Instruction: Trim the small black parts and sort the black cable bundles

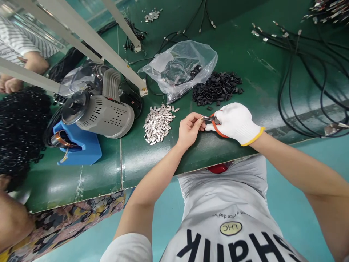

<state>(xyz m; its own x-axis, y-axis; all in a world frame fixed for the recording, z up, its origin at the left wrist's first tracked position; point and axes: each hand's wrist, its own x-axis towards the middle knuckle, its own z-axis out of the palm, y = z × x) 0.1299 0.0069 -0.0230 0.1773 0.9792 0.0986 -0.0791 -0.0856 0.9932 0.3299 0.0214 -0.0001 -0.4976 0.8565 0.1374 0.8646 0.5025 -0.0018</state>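
Note:
My right hand (236,122), in a white knit glove with a yellow cuff, is closed around pliers (217,128) with orange handles. The jaws point left and meet the fingertips of my bare left hand (188,130). Thumb and fingers of that hand are pinched together at the jaws; whatever small piece is between them is hidden. Left of my hands lies a pile of small silver metal connector shells (158,123). Beyond them is a heap of small black plastic pieces (218,87), partly beside a clear plastic bag (188,54).
A grey machine (105,114) and a blue dispenser (88,151) holding a copper-coloured roll stand at left. White metal posts (94,38) rise behind. Black cables (290,80) spread at right. Other people's arms (35,62) and a black pile (23,123) occupy the far left.

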